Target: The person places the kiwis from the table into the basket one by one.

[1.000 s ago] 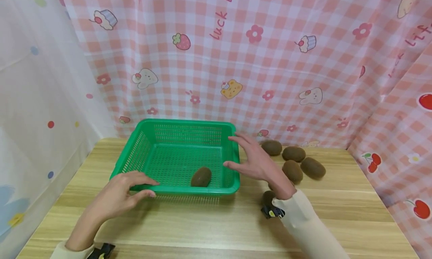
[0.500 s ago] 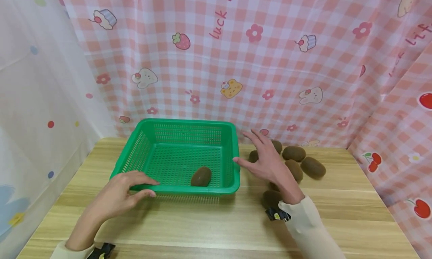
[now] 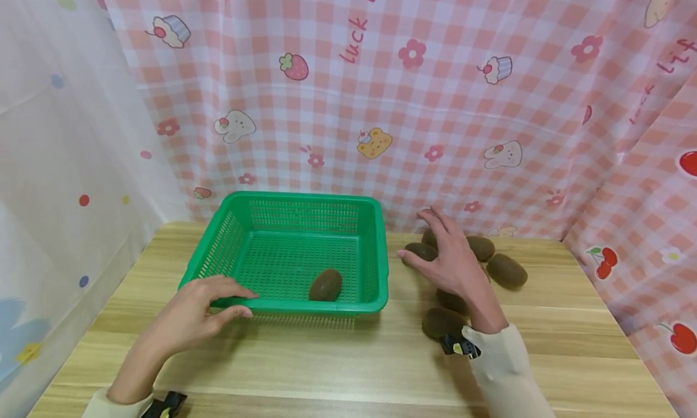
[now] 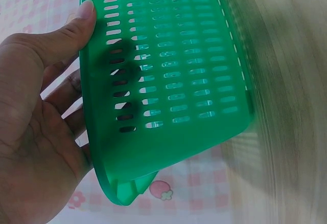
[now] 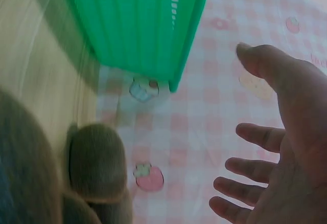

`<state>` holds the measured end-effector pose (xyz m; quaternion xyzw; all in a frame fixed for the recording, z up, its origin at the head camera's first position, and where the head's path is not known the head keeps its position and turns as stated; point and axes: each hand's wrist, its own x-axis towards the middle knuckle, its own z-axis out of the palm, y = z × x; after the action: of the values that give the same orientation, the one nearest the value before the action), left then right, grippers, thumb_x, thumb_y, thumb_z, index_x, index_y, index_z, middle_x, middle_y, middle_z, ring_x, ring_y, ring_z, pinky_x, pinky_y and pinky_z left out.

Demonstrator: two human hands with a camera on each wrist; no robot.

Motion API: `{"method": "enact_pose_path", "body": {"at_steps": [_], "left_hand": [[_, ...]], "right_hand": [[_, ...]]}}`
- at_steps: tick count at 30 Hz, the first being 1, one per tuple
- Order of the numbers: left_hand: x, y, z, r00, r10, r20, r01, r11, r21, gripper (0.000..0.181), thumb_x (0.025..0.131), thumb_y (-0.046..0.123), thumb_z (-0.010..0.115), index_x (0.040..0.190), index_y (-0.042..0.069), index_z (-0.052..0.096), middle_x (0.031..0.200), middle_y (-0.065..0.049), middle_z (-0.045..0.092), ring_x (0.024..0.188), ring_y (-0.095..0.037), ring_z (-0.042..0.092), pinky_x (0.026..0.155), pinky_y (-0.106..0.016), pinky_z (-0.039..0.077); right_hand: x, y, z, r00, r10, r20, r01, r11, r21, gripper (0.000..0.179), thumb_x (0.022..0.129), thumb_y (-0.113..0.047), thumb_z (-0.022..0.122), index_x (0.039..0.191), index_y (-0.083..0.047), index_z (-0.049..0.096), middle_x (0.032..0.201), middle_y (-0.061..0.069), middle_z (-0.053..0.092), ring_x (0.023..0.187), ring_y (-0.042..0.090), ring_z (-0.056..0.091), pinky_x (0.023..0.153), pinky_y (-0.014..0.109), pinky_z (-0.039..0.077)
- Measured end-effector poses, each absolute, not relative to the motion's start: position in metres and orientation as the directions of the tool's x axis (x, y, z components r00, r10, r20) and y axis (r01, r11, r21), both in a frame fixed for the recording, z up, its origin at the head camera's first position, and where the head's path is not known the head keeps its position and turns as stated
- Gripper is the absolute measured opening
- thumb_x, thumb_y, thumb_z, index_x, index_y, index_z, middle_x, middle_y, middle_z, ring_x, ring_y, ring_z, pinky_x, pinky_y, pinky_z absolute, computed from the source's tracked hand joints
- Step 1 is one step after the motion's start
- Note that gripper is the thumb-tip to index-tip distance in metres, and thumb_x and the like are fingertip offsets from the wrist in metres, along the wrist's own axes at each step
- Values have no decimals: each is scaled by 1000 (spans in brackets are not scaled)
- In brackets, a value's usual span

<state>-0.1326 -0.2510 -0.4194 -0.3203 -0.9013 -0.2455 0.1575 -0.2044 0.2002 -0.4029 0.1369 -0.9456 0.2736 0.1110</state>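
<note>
A green plastic basket [image 3: 305,307] stands on the table with one kiwi [image 3: 325,285] inside, close to its front wall. At the front left corner my left hand [image 3: 201,309] holds the rim. The left wrist view has the thumb [image 4: 76,29] on the outside and the fingers behind the rim. To the right of the basket, my right hand [image 3: 454,261] hovers over a group of kiwis [image 3: 507,271], its fingers spread and holding nothing. Nearest its thumb is a kiwi [image 3: 420,253]. Some kiwis are partly hidden under the hand and wrist.
One kiwi [image 3: 442,323] lies nearest the front, beside the right wrist's black strap. The wooden table [image 3: 327,369] ends at a pink checked curtain [image 3: 327,103] behind, with a white dotted curtain [image 3: 81,133] on the left.
My right hand has moved right, from the basket's right rim to above the kiwis. The left hand, the basket and the kiwi in it have stayed in place.
</note>
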Motion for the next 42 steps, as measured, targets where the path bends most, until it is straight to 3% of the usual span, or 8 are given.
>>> {"method": "enact_pose_path", "body": {"at_steps": [7,15,19,30,42], "left_hand": [[-132,-250,-419,-742,500,446,658,668,347,30,79,21,88,103,34,79,99,22,74,90,-3,68,77,-33,56],[-133,-251,-419,-743,498,448,657,669,346,30,78,21,89,103,34,79,98,21,75,89,-3,68,76,-31,56],[-133,-251,-420,-741,503,446,661,665,348,28,79,20,88,103,32,79,98,19,75,89,-4,68,73,-28,56],[-133,-250,-418,-756,494,430,646,669,367,27,81,21,87,103,33,79,99,20,75,90,-5,68,74,-27,56],[-132,-250,-419,-760,493,425,643,670,372,27,80,20,88,103,31,79,98,18,75,90,-6,68,73,-26,57]], "right_hand": [[-205,218,-400,-943,-178,283,-297,833,-466,83,89,-54,76,156,-22,39,169,18,22,150,54,26,115,75,25],[-205,238,-400,-950,-147,275,-262,853,-452,91,90,-53,75,159,-12,33,167,22,25,152,51,21,115,75,24],[-205,245,-398,-958,-133,254,-240,857,-456,92,90,-53,74,161,-14,30,168,24,20,153,52,18,114,75,25],[-205,269,-398,-959,-85,271,-212,850,-483,92,89,-47,78,161,-14,31,165,29,21,148,57,24,109,78,27],[-207,298,-402,-985,-23,172,-107,862,-496,102,89,-55,75,165,-15,20,166,32,15,147,60,20,107,79,28]]}}
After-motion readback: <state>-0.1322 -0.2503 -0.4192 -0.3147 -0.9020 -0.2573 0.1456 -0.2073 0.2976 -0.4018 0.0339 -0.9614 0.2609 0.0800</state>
